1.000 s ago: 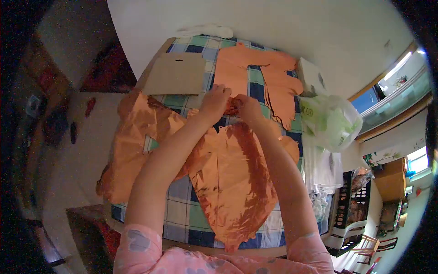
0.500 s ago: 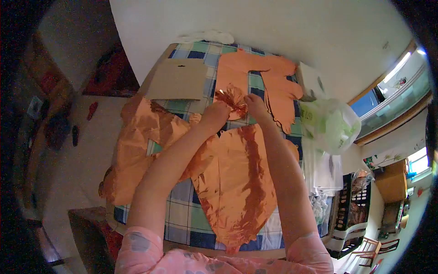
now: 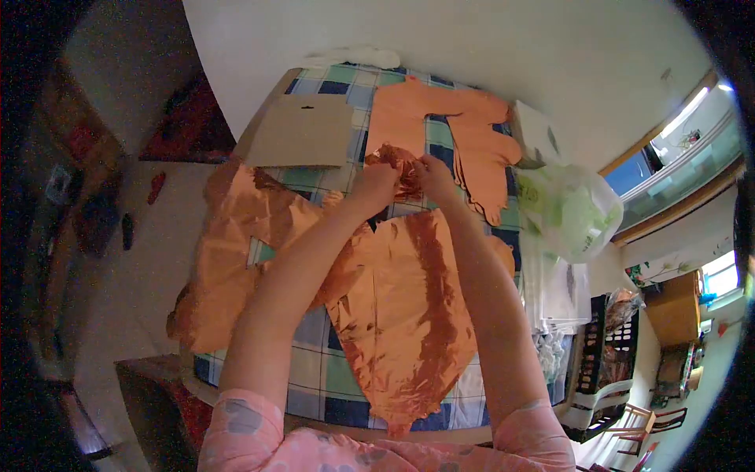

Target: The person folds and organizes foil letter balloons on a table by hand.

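Currently, crumpled shiny copper-coloured foil bundle (image 3: 407,175) held over blue-and-green checked tabletop (image 3: 308,374).
Left hand (image 3: 375,189) clamped on its left side; right hand (image 3: 436,178) pinching its right edge.

Left forearm (image 3: 275,307) angling far and rightward, right forearm (image 3: 494,307) slanting far and leftward, and there's the left hand (image 3: 376,187) curled in a fist, right hand (image 3: 437,179) pinching just beside it, slim gap between!
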Demonstrator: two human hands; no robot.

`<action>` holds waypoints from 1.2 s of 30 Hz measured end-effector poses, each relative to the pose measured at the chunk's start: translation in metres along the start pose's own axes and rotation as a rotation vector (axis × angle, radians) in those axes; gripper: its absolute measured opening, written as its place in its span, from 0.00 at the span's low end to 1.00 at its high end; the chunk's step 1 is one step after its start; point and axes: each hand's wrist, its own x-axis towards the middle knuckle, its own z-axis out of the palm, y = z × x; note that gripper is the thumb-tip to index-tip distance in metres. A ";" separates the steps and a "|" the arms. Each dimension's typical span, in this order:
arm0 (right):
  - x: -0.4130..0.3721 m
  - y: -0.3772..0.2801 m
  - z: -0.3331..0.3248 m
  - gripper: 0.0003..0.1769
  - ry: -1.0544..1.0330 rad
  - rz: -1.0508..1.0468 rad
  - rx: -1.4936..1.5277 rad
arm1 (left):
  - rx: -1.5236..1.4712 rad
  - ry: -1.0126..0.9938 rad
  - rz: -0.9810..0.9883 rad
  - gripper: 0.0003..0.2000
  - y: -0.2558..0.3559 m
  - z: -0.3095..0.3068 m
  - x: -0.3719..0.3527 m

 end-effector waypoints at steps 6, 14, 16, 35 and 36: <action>0.000 0.004 0.003 0.14 0.011 0.033 0.070 | 0.041 -0.017 0.175 0.10 0.006 -0.007 -0.010; -0.002 -0.002 0.002 0.15 0.008 0.032 -0.031 | -0.143 0.024 -0.045 0.05 0.012 -0.001 -0.004; -0.002 -0.002 0.000 0.15 -0.007 0.036 -0.011 | -0.236 0.114 -0.053 0.04 0.005 0.005 -0.001; 0.005 -0.001 0.002 0.10 -0.004 -0.073 -0.077 | 0.210 0.265 0.109 0.10 0.019 -0.004 -0.004; 0.007 -0.002 -0.002 0.09 0.050 -0.091 -0.065 | 0.321 0.177 0.154 0.11 0.020 -0.007 -0.009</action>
